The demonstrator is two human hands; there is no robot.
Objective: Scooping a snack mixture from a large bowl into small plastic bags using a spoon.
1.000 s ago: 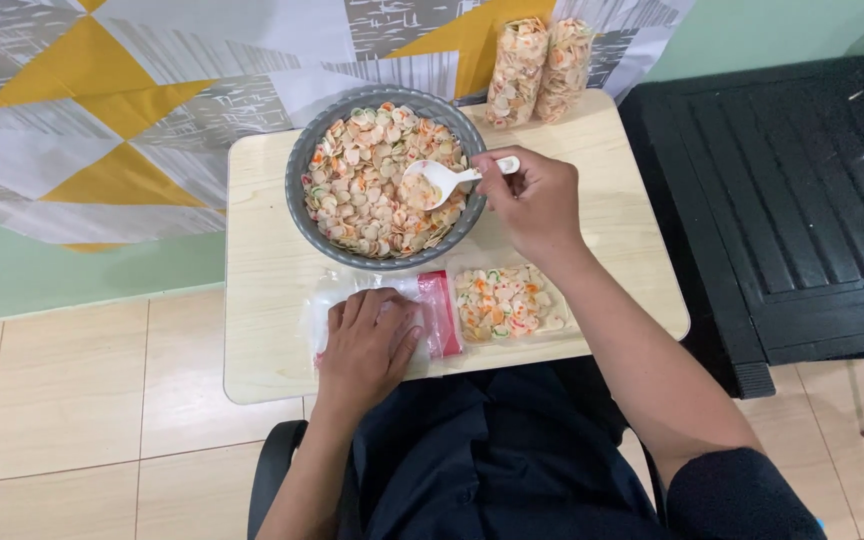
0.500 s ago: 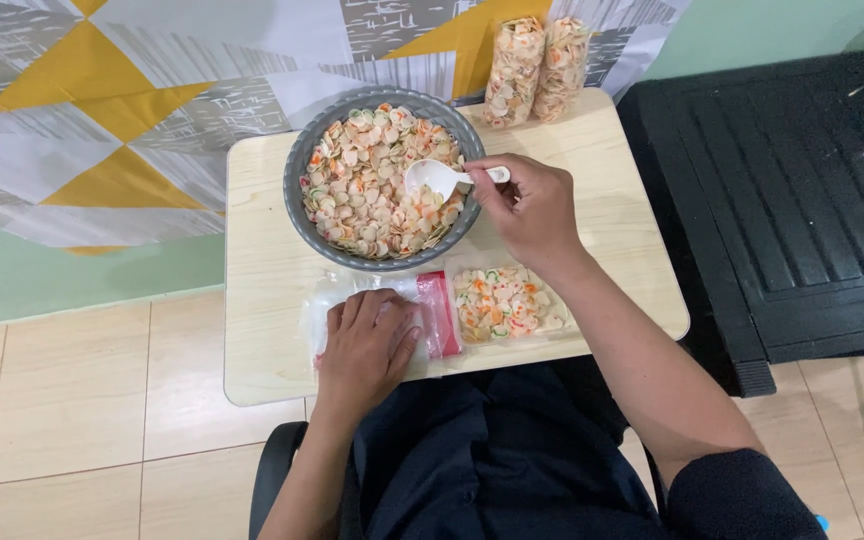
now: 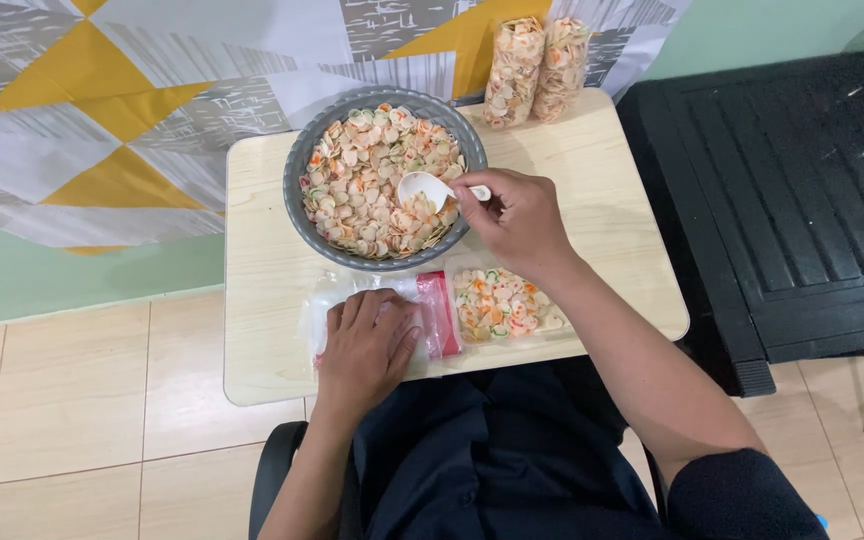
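Note:
A grey bowl (image 3: 304, 215) full of small round pale and orange crackers stands on a small light wooden table (image 3: 597, 200). My right hand (image 3: 517, 220) holds a white spoon (image 3: 427, 188) whose scoop lies in the crackers at the bowl's right side. My left hand (image 3: 367, 345) rests flat on a stack of clear plastic bags (image 3: 324, 303) with a red strip (image 3: 440, 312) at the table's front edge. Just right of it lies a clear bag part-filled with crackers (image 3: 497, 305).
Two filled, sealed bags of crackers (image 3: 535, 65) stand at the table's far edge. A black slatted surface (image 3: 792, 190) adjoins the table on the right. A patterned grey, yellow and white cloth (image 3: 132, 110) lies at the far left, over tiled floor (image 3: 72, 420).
The spoon, which was lifted with crackers over the bowl's right rim, has dipped down into the crackers. My left hand has stayed on the bags.

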